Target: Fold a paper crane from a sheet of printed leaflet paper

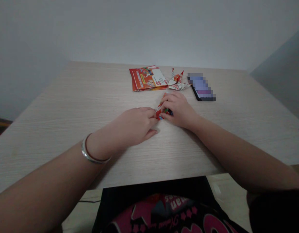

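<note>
A small folded piece of red printed paper (159, 114) lies on the table between my two hands. At its left edge, the fingertips of my left hand (137, 125) are closed on the paper, with the thumb held low beside it. My right hand (178, 109) covers the paper's right part, its fingers curled over the top and the thumb pressed to the near side. Much of the paper is hidden under the right fingers, so its full shape cannot be seen.
Behind my hands a stack of orange and white printed leaflets (146, 79) lies on the pale wooden table (67, 106). Beside it sit folded paper shapes with pointed tips (176, 81). A phone (201, 87) with its screen lit lies to the right. A wall (154, 32) borders the table's far edge.
</note>
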Tool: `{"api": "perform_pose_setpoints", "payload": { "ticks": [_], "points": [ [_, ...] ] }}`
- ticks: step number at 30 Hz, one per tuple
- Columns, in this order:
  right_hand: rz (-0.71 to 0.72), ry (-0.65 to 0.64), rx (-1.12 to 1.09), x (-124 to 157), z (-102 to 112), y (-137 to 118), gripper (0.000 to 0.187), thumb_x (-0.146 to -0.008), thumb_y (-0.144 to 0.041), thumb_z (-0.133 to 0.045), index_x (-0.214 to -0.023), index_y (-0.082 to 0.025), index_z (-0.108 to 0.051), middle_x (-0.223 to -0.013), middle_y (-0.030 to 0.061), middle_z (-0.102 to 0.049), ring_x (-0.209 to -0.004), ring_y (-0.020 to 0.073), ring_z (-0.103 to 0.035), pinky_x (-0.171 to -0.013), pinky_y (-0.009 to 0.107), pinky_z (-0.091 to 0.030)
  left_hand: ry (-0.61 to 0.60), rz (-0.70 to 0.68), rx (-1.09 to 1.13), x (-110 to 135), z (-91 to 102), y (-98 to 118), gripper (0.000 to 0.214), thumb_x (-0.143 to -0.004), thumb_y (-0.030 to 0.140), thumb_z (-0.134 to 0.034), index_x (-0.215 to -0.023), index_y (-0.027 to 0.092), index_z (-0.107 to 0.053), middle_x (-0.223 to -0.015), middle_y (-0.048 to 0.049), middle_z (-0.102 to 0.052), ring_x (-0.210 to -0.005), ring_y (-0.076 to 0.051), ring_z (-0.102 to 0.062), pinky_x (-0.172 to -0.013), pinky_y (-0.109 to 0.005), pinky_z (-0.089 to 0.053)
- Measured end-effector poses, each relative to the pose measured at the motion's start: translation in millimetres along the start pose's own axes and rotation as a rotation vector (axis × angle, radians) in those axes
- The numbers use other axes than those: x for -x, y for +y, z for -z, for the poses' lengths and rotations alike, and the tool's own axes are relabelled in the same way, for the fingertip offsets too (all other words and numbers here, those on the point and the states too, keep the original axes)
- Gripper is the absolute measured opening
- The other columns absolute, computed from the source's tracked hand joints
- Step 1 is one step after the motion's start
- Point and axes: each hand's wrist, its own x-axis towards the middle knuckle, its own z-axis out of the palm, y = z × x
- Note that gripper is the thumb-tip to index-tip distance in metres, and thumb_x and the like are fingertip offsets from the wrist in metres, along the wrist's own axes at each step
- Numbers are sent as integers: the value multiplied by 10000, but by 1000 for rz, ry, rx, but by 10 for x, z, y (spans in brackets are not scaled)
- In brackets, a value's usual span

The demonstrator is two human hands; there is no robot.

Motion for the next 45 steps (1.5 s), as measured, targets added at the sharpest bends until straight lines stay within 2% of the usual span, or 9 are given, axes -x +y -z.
{"api": "perform_pose_setpoints", "payload": {
  "ticks": [4, 9, 17, 22, 26, 32, 39, 42, 45],
  "points": [
    [-147, 133, -21, 60, -52, 126, 348, -917, -339, -712, -1229, -186, -706, -1414, 169, -670, -1366, 341, -541, -1168, 506, -368, -43, -8, -2, -9, -56, 28, 423, -1063, 414, -548, -1301, 79, -649, -1382, -208, -676, -1267, -296, -664, -1111, -415, -526],
    [-297, 131, -60, 124, -68, 231, 566, -884, -356, -766, -1388, -133, -640, -1399, 202, -690, -1300, 352, -612, -1131, 502, -439, 9, -41, -35, 6, -179, 4, 660, -1066, 566, -517, -1462, 38, -538, -1499, -265, -587, -1376, -336, -595, -1180, -426, -472],
    [-452, 85, -38, 150, 37, 222, 324, -938, -401, -675, -1145, -162, -743, -1112, 149, -782, -996, 296, -694, -870, 415, -508, 58, -72, -25, -44, -301, -38, 708, -1073, 565, -480, -1524, 20, -512, -1437, -267, -610, -1324, -368, -586, -1170, -485, -465],
    [-567, -43, 36, 128, 73, 245, 294, -1000, -425, -576, -907, -186, -722, -885, 103, -763, -780, 243, -649, -688, 362, -423, 50, -68, 16, -28, -387, -79, 743, -1102, 592, -359, -1560, 13, -445, -1671, -289, -398, -1534, -380, -431, -1278, -504, -353],
    [-583, -70, 97, 94, 84, 231, 269, -1004, -405, -567, -897, -202, -709, -922, 105, -768, -826, 250, -658, -700, 358, -406, 5, -58, 60, -26, -439, -103, 778, -1108, 602, -318, -1602, 3, -360, -1728, -279, -296, -1651, -327, -250, -1351, -456, -224],
    [-595, -126, 190, 65, 107, 188, 301, -1006, -438, -563, -903, -197, -712, -931, 116, -777, -852, 262, -667, -674, 356, -344, -7, -42, 97, -25, -452, -106, 827, -1099, 659, -253, -1678, 69, -260, -1755, -236, -245, -1654, -327, -245, -1353, -491, -207],
    [-587, -123, 205, 84, 108, 213, 301, -999, -452, -579, -879, -203, -700, -925, 113, -784, -846, 272, -675, -646, 357, -318, -42, -28, 78, -42, -394, -70, 786, -1110, 612, -277, -1674, 64, -291, -1756, -229, -227, -1655, -338, -236, -1337, -532, -242],
    [-579, -35, 136, 101, 86, 241, 236, -955, -428, -659, -933, -197, -703, -931, 107, -779, -841, 267, -674, -686, 358, -396, -65, -5, 59, -42, -365, -45, 790, -1109, 610, -286, -1679, 64, -279, -1759, -224, -220, -1652, -347, -241, -1333, -537, -246],
    [-369, 87, 112, 116, 91, 221, 124, -924, -286, -685, -982, -183, -723, -1007, 121, -780, -956, 284, -682, -822, 387, -477, -74, 19, 42, -42, -352, -17, 789, -1108, 614, -277, -1681, 71, -275, -1760, -215, -230, -1650, -344, -249, -1331, -536, -243]
  ]
}}
